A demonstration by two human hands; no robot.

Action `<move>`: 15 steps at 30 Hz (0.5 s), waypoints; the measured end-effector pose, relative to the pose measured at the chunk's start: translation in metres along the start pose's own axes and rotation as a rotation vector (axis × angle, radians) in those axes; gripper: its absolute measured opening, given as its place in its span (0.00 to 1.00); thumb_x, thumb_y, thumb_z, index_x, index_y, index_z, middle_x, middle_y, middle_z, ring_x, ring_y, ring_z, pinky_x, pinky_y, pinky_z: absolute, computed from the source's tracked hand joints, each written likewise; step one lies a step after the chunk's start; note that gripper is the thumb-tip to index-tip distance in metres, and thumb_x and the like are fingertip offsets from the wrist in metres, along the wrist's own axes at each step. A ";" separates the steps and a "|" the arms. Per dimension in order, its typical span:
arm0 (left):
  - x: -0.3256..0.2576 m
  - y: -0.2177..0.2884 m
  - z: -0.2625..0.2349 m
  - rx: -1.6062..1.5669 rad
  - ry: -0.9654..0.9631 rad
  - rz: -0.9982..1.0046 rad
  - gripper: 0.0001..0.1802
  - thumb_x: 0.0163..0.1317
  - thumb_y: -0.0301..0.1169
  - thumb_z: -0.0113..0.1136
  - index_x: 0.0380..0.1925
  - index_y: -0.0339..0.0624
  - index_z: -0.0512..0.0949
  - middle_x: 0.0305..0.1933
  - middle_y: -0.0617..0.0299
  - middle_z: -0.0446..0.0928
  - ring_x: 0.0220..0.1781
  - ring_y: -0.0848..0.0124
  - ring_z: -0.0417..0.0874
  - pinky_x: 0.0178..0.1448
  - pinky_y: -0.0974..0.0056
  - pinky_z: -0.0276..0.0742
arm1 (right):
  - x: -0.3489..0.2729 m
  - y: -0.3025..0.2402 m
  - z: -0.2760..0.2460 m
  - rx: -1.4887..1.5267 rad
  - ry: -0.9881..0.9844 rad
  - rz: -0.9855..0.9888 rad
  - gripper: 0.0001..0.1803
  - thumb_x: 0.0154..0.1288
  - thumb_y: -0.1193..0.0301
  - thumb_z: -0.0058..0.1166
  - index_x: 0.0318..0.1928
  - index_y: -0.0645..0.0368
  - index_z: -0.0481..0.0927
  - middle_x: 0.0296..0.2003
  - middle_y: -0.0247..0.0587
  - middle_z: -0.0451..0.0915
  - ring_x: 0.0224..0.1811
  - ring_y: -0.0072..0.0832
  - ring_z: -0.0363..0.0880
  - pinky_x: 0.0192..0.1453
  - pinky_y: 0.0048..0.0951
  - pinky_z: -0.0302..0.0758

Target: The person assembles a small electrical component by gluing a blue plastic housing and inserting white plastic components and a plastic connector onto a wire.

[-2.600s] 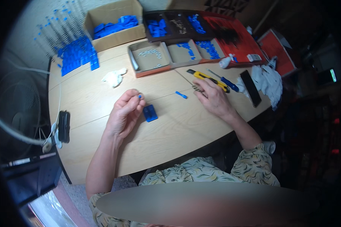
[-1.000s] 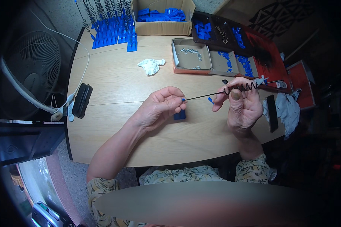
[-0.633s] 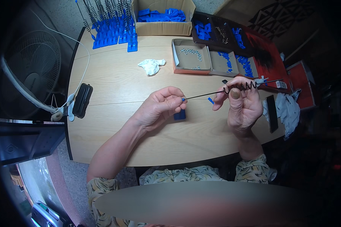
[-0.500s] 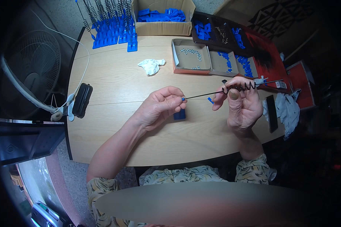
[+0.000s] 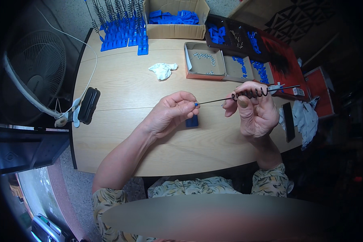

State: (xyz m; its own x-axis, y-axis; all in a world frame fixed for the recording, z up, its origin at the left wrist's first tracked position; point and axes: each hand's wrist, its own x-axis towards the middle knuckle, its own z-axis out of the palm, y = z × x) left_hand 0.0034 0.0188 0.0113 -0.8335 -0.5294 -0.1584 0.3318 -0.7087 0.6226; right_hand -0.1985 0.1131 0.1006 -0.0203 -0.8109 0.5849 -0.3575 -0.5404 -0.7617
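Over the middle of the table, my left hand pinches a small blue piece at the left end of a thin black rod. A black coil spring surrounds the rod farther right. Thumb and fingers of my right hand close on this spring, and the rod's bare right end sticks out past them. Directly below my left fingertips lies a dark blue block, partly covered by the hand.
Blue stands with upright springs crowd the far left. Beside them sits a cardboard box of blue parts. Shallow boxes hold small metal and blue pieces. A crumpled white cloth, a black case and a fan are leftward.
The spring and my right hand have shifted slightly left along the rod, toward my left hand. My left hand keeps its pinch. The small blue sliver by my right fingers shows much less.
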 end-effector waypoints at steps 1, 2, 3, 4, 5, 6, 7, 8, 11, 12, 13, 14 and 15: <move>0.000 0.000 0.002 0.007 0.020 0.003 0.08 0.66 0.25 0.62 0.44 0.41 0.78 0.41 0.61 0.80 0.43 0.75 0.84 0.48 0.75 0.82 | 0.000 -0.001 0.000 -0.001 0.010 0.006 0.12 0.74 0.73 0.51 0.50 0.70 0.71 0.30 0.41 0.82 0.29 0.19 0.81 0.33 0.18 0.79; 0.000 0.000 0.003 0.015 0.041 0.005 0.08 0.66 0.26 0.62 0.44 0.42 0.77 0.40 0.60 0.81 0.41 0.76 0.84 0.46 0.76 0.81 | 0.000 -0.001 0.000 -0.002 0.009 0.005 0.12 0.74 0.73 0.51 0.50 0.70 0.71 0.30 0.41 0.82 0.29 0.19 0.81 0.33 0.18 0.79; 0.000 0.000 0.003 0.015 0.040 0.006 0.08 0.66 0.26 0.62 0.44 0.42 0.77 0.40 0.60 0.81 0.41 0.76 0.84 0.46 0.76 0.81 | 0.000 0.000 0.000 0.001 0.009 0.004 0.12 0.74 0.73 0.51 0.50 0.69 0.71 0.30 0.41 0.82 0.29 0.19 0.81 0.32 0.18 0.79; 0.000 -0.001 0.003 0.011 0.040 0.004 0.08 0.66 0.26 0.62 0.44 0.42 0.77 0.40 0.60 0.81 0.41 0.76 0.84 0.46 0.76 0.81 | 0.000 0.000 0.000 0.004 0.009 0.003 0.12 0.74 0.73 0.51 0.50 0.69 0.71 0.30 0.41 0.82 0.29 0.19 0.81 0.32 0.18 0.79; 0.000 -0.001 0.004 0.007 0.041 0.002 0.08 0.66 0.26 0.63 0.44 0.42 0.77 0.40 0.60 0.81 0.41 0.76 0.84 0.46 0.76 0.81 | 0.000 0.000 0.000 0.003 0.009 0.003 0.12 0.74 0.73 0.51 0.50 0.69 0.71 0.30 0.41 0.82 0.29 0.19 0.81 0.32 0.18 0.79; 0.000 0.000 0.004 0.007 0.040 0.002 0.08 0.66 0.26 0.63 0.44 0.42 0.77 0.40 0.60 0.81 0.41 0.76 0.84 0.46 0.76 0.81 | 0.000 0.000 0.000 0.001 0.008 0.009 0.12 0.74 0.73 0.51 0.50 0.69 0.71 0.30 0.42 0.82 0.29 0.19 0.81 0.32 0.18 0.79; 0.000 0.000 0.004 0.010 0.039 0.001 0.08 0.66 0.26 0.62 0.44 0.42 0.77 0.40 0.60 0.81 0.41 0.76 0.84 0.46 0.76 0.81 | 0.000 -0.001 0.000 -0.002 0.007 0.016 0.11 0.74 0.73 0.51 0.50 0.69 0.71 0.30 0.42 0.82 0.29 0.19 0.82 0.32 0.18 0.79; 0.000 0.000 0.004 0.013 0.039 0.000 0.08 0.66 0.27 0.62 0.44 0.42 0.77 0.40 0.60 0.81 0.41 0.76 0.84 0.46 0.76 0.82 | 0.000 0.000 0.000 -0.001 0.006 0.016 0.11 0.74 0.73 0.51 0.50 0.69 0.71 0.30 0.42 0.82 0.29 0.19 0.82 0.32 0.18 0.79; -0.001 0.000 0.004 0.015 0.040 -0.002 0.07 0.67 0.26 0.62 0.44 0.42 0.77 0.40 0.60 0.81 0.41 0.77 0.84 0.46 0.76 0.82 | 0.000 0.001 0.001 -0.001 -0.010 0.011 0.12 0.74 0.74 0.52 0.50 0.70 0.71 0.30 0.42 0.82 0.29 0.19 0.81 0.32 0.18 0.79; -0.001 0.000 0.004 0.015 0.040 -0.001 0.07 0.67 0.26 0.62 0.44 0.42 0.77 0.40 0.60 0.81 0.41 0.77 0.84 0.46 0.76 0.82 | 0.000 0.001 0.001 0.008 -0.006 0.013 0.12 0.74 0.73 0.52 0.50 0.70 0.71 0.30 0.42 0.82 0.29 0.19 0.81 0.32 0.18 0.79; -0.001 0.000 0.004 0.015 0.041 -0.003 0.07 0.67 0.26 0.62 0.44 0.41 0.77 0.40 0.60 0.81 0.41 0.77 0.84 0.46 0.76 0.81 | 0.000 0.001 0.001 0.016 -0.002 0.015 0.12 0.74 0.73 0.52 0.50 0.70 0.71 0.30 0.42 0.82 0.29 0.19 0.81 0.32 0.18 0.79; 0.000 0.000 0.004 0.013 0.039 -0.005 0.07 0.67 0.26 0.61 0.44 0.41 0.77 0.40 0.60 0.81 0.41 0.77 0.84 0.46 0.76 0.81 | 0.000 0.001 0.001 0.014 -0.001 0.015 0.12 0.74 0.73 0.52 0.50 0.70 0.71 0.30 0.42 0.82 0.29 0.19 0.81 0.32 0.18 0.79; 0.000 0.000 0.004 0.013 0.038 -0.006 0.07 0.67 0.26 0.61 0.44 0.41 0.77 0.40 0.60 0.81 0.41 0.77 0.84 0.46 0.76 0.81 | 0.000 0.000 0.000 0.011 0.010 0.018 0.12 0.74 0.73 0.52 0.50 0.69 0.71 0.30 0.42 0.82 0.29 0.19 0.81 0.32 0.18 0.79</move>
State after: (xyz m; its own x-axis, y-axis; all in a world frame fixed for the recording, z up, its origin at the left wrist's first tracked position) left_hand 0.0013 0.0208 0.0141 -0.8182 -0.5423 -0.1908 0.3208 -0.7061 0.6312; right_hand -0.1984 0.1136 0.1009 -0.0363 -0.8183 0.5736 -0.3463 -0.5281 -0.7754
